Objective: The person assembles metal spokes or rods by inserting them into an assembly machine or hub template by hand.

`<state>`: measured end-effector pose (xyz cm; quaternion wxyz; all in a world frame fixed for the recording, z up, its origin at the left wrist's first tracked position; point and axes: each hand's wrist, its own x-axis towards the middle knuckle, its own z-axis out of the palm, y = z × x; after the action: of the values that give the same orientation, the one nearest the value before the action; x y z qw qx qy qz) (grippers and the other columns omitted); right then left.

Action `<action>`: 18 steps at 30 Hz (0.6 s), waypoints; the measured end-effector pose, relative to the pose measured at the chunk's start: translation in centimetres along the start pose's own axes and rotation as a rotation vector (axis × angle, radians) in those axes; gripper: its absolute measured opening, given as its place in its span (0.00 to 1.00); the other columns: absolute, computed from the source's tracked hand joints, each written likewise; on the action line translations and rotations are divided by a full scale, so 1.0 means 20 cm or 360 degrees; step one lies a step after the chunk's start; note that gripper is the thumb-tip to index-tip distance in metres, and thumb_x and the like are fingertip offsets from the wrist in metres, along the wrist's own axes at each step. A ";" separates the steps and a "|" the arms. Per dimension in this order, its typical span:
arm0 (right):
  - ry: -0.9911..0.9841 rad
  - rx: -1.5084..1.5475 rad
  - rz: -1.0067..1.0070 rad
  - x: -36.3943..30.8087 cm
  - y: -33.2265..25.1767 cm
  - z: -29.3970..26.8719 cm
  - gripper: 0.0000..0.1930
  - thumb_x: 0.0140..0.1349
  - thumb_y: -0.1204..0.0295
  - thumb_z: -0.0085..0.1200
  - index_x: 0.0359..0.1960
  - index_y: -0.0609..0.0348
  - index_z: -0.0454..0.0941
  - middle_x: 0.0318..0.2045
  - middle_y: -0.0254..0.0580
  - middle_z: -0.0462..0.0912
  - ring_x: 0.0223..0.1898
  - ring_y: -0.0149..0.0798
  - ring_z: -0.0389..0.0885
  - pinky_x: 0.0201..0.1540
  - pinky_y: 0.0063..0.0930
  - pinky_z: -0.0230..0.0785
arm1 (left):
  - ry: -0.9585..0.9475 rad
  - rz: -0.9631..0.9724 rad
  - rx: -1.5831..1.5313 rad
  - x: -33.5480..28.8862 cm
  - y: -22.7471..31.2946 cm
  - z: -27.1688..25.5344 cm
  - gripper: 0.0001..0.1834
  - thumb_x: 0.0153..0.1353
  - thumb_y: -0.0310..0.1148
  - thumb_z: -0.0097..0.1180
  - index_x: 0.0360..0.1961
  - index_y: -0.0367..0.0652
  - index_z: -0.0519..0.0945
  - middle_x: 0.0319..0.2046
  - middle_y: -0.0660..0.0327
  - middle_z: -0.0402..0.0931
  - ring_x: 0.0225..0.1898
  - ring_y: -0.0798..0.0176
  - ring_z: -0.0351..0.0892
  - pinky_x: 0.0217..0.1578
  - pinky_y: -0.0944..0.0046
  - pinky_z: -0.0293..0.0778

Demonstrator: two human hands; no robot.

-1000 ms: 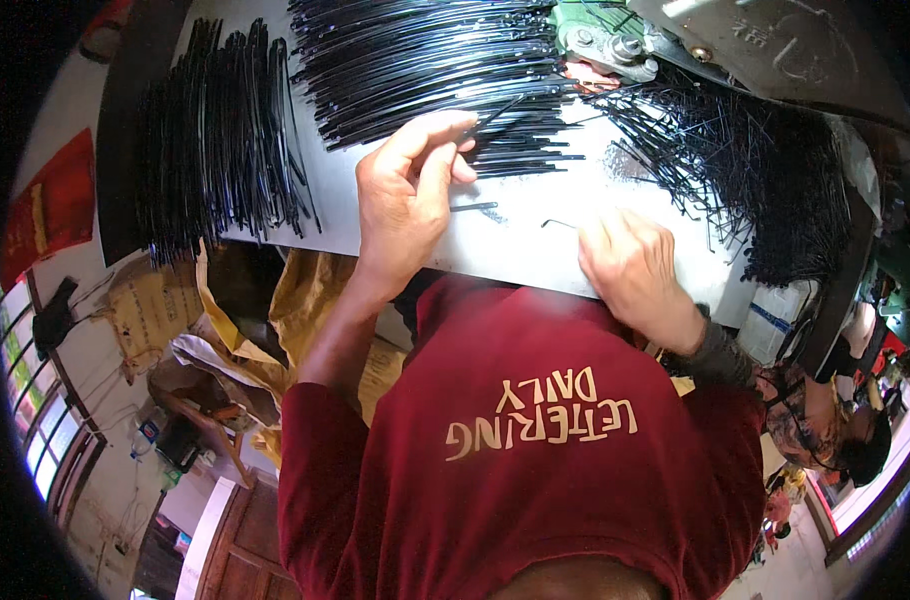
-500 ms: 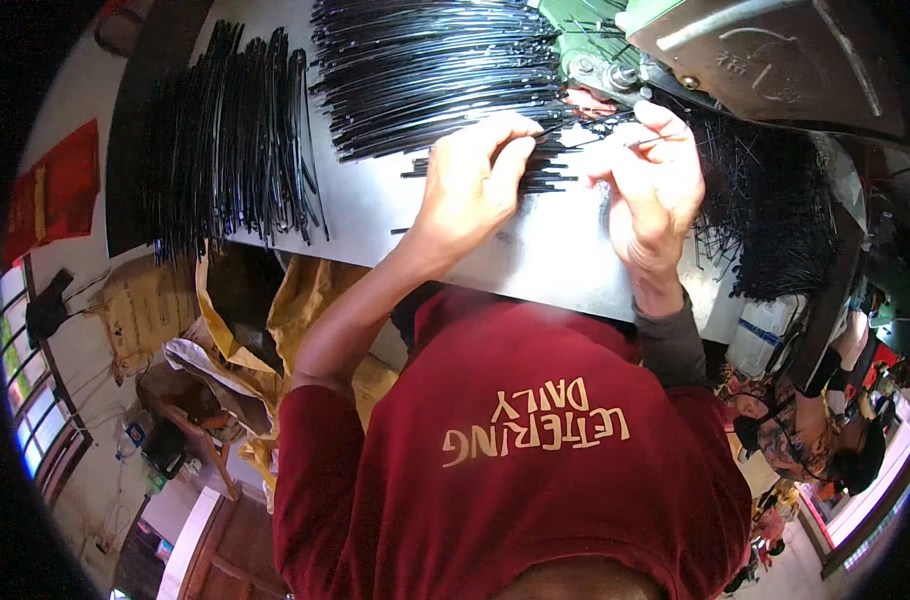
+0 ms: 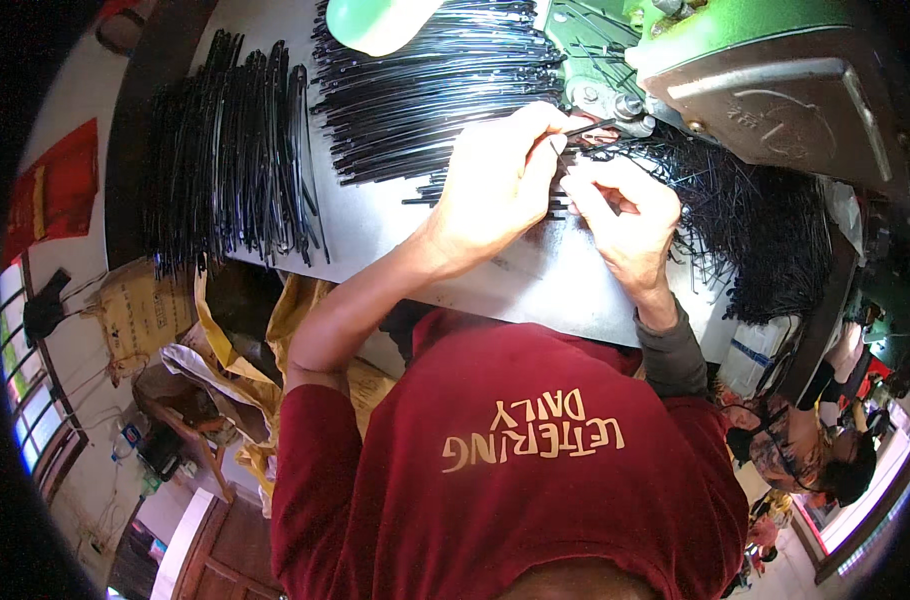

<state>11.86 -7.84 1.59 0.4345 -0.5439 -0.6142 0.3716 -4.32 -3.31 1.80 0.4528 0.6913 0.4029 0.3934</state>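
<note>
Head: left hand (image 3: 492,178) holds black rod (image 3: 589,128), long axis pointing right.

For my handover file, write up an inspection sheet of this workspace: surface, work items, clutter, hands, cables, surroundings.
Surface: pale table, largely covered by dark rods.
Work items: left stack of thin black rods; middle stack lying crosswise; green machine at upper right.
Clutter: tangled black heap at right; yellowish sacks below the table's left side.
Hands: left hand pinches a black rod; right hand is close beside it, fingers curled, grip unclear.
Cables: nothing seen for certain.
Surroundings: another person at right; barred window at left.
</note>
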 end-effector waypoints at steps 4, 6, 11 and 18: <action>-0.0055 0.0058 0.0199 0.00 -0.02 -0.01 0.05 0.57 0.79 0.58 0.35 0.67 0.79 0.21 0.35 0.79 0.21 0.23 0.76 0.23 0.14 0.68 | 0.0077 0.0139 0.0210 0.04 0.01 0.01 0.08 0.59 0.22 0.49 0.39 0.34 0.77 0.25 0.54 0.76 0.23 0.66 0.74 0.28 0.67 0.71; -0.0089 0.0068 0.0271 0.00 -0.01 -0.02 0.06 0.58 0.80 0.56 0.37 0.68 0.78 0.21 0.35 0.79 0.20 0.23 0.76 0.23 0.14 0.67 | 0.0135 0.0218 0.0279 0.05 -0.01 0.02 0.09 0.59 0.22 0.49 0.40 0.34 0.77 0.26 0.54 0.77 0.23 0.65 0.73 0.27 0.67 0.70; 0.0013 0.0022 0.0205 0.02 0.06 -0.09 0.10 0.60 0.81 0.51 0.44 0.69 0.76 0.20 0.34 0.79 0.19 0.19 0.72 0.21 0.12 0.64 | 0.0265 0.0459 0.0420 0.06 -0.10 0.05 0.12 0.57 0.22 0.51 0.43 0.36 0.78 0.27 0.53 0.78 0.21 0.64 0.71 0.25 0.68 0.69; 0.0250 0.0085 0.0171 0.05 0.09 -0.04 0.10 0.57 0.82 0.53 0.40 0.63 0.80 0.14 0.20 0.64 0.16 0.14 0.58 0.17 0.11 0.51 | 0.0229 0.0382 0.0375 0.07 -0.10 0.06 0.13 0.56 0.21 0.51 0.43 0.37 0.79 0.26 0.54 0.78 0.17 0.66 0.68 0.21 0.69 0.67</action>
<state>13.19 -6.59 0.39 0.4752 -0.5918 -0.5380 0.3667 -3.14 -1.82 -0.04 0.2884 0.7527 0.3923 0.4431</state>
